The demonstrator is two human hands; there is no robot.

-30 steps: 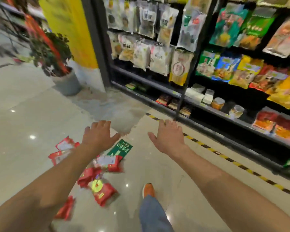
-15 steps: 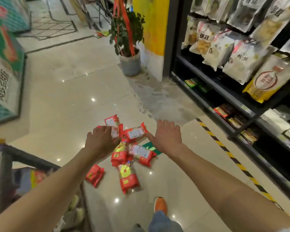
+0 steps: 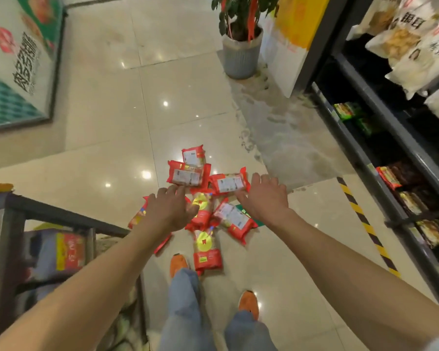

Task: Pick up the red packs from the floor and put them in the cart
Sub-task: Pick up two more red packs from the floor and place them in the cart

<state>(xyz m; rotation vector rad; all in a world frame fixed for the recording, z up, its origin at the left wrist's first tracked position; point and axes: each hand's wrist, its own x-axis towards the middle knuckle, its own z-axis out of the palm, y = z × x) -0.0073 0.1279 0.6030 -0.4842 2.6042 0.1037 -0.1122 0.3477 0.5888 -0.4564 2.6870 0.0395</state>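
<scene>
Several red packs point(image 3: 189, 173) lie in a loose pile on the shiny tiled floor in front of my orange shoes. One pack point(image 3: 207, 252) with a yellow badge lies nearest my feet. My left hand point(image 3: 169, 211) hovers over the pile's left side, fingers spread, holding nothing, and it hides part of a pack. My right hand point(image 3: 265, 196) reaches out over the pile's right side, also open and empty. The dark-framed cart point(image 3: 61, 216) stands at the lower left with some goods inside.
A shelf unit point(image 3: 380, 138) full of snack bags runs along the right, with a yellow-black floor stripe point(image 3: 365, 224) before it. A potted plant point(image 3: 241, 54) stands ahead by a yellow pillar. A large poster board point(image 3: 18, 62) leans at the upper left.
My view has swung left and down, so the pile now sits in the middle and the cart shows at the left. Both hands stay open and have spread out over the packs.
</scene>
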